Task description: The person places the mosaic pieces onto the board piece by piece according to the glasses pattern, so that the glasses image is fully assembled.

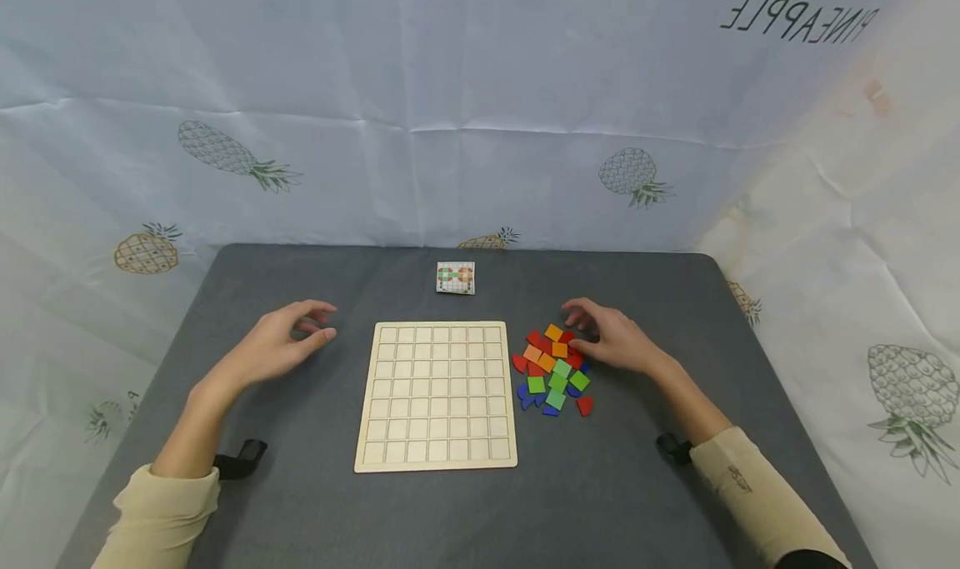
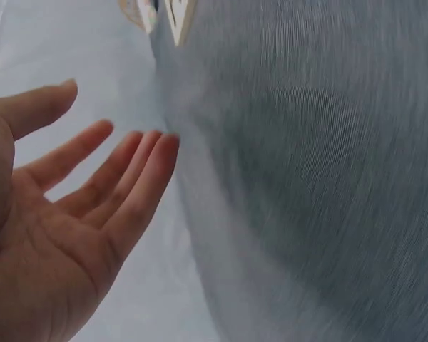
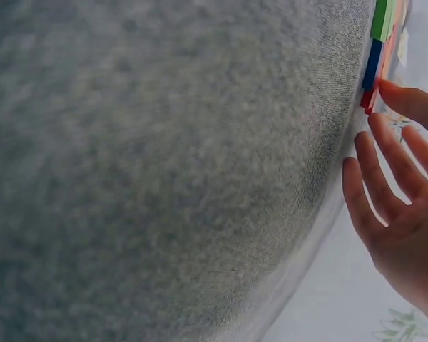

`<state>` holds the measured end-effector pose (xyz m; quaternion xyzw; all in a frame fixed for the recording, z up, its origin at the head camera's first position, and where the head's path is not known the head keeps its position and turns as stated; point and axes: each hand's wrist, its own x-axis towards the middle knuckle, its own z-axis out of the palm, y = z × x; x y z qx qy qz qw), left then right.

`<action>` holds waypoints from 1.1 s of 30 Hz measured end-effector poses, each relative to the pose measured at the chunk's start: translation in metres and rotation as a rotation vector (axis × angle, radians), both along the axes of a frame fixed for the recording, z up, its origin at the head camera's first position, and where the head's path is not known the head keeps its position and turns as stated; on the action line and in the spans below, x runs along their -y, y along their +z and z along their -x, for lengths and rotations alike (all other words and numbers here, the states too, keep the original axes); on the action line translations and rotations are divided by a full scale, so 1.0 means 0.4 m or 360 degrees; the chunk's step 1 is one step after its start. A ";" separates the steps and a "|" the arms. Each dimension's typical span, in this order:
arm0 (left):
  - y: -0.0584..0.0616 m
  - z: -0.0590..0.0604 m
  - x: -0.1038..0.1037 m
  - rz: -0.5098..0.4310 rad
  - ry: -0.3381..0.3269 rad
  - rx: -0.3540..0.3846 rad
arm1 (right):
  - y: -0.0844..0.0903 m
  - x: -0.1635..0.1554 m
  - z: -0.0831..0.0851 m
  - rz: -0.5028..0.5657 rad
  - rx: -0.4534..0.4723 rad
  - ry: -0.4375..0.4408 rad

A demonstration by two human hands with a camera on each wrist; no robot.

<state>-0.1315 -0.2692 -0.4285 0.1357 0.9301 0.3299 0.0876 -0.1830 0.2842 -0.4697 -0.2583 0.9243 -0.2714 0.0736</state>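
Observation:
A square wooden grid board [image 1: 437, 396] lies flat on the grey table, its cells bare. Right beside it is a loose pile of small coloured tiles, among them a green tile [image 1: 536, 384], an orange tile [image 1: 553, 332] and a red tile [image 1: 584, 406]. My right hand [image 1: 613, 338] is at the pile's right edge, fingers spread and thumb over the red tiles; in the right wrist view its palm [image 3: 414, 242] holds nothing. To the left of the board my left hand [image 1: 273, 344] hovers with relaxed fingers; the left wrist view shows its palm [image 2: 57, 242] bare.
Behind the board, near the table's far edge, sits a small card [image 1: 455, 277] printed with a coloured pattern on a grid. A pineapple-print curtain [image 1: 420, 177] hangs just behind the grey table [image 1: 315, 502]. Dark straps [image 1: 240, 459] hang at both wrists.

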 end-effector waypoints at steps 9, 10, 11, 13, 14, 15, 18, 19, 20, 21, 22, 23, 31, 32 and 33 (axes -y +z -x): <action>-0.060 -0.026 -0.056 -0.0354 -0.0104 0.0390 | -0.017 -0.003 0.020 0.0045 0.0015 0.0006; -0.066 -0.028 -0.061 -0.0388 -0.0109 0.0420 | -0.019 -0.004 0.023 0.0039 0.0012 0.0000; -0.069 -0.031 -0.067 -0.0418 -0.0120 0.0443 | -0.021 -0.005 0.025 0.0032 0.0016 -0.0015; -0.077 -0.034 -0.076 -0.0472 -0.0134 0.0477 | -0.026 -0.008 0.030 0.0023 0.0024 -0.0031; -0.079 -0.035 -0.081 -0.0494 -0.0135 0.0488 | -0.028 -0.010 0.032 0.0023 0.0030 -0.0031; -0.082 -0.037 -0.085 -0.0513 -0.0141 0.0496 | -0.030 -0.013 0.034 0.0021 0.0032 -0.0023; -0.086 -0.039 -0.096 -0.0547 -0.0144 0.0503 | -0.033 -0.020 0.040 0.0045 0.0051 0.0015; -0.087 -0.040 -0.098 -0.0555 -0.0137 0.0504 | -0.031 -0.022 0.042 0.0055 0.0055 0.0034; -0.087 -0.040 -0.101 -0.0562 -0.0130 0.0505 | -0.030 -0.023 0.044 0.0064 0.0060 0.0051; -0.087 -0.040 -0.102 -0.0565 -0.0123 0.0507 | -0.029 -0.024 0.045 0.0072 0.0066 0.0063; -0.088 -0.040 -0.104 -0.0568 -0.0113 0.0510 | -0.027 -0.025 0.047 0.0078 0.0077 0.0072; -0.088 -0.040 -0.105 -0.0572 -0.0101 0.0517 | -0.026 -0.026 0.049 0.0083 0.0087 0.0080; -0.096 -0.033 -0.111 -0.0568 -0.0043 0.0541 | -0.017 -0.032 0.056 0.0049 0.0131 0.0074; -0.098 -0.032 -0.112 -0.0568 -0.0038 0.0537 | -0.017 -0.032 0.055 0.0043 0.0127 0.0071; -0.099 -0.031 -0.113 -0.0567 -0.0032 0.0534 | -0.016 -0.031 0.055 0.0037 0.0122 0.0068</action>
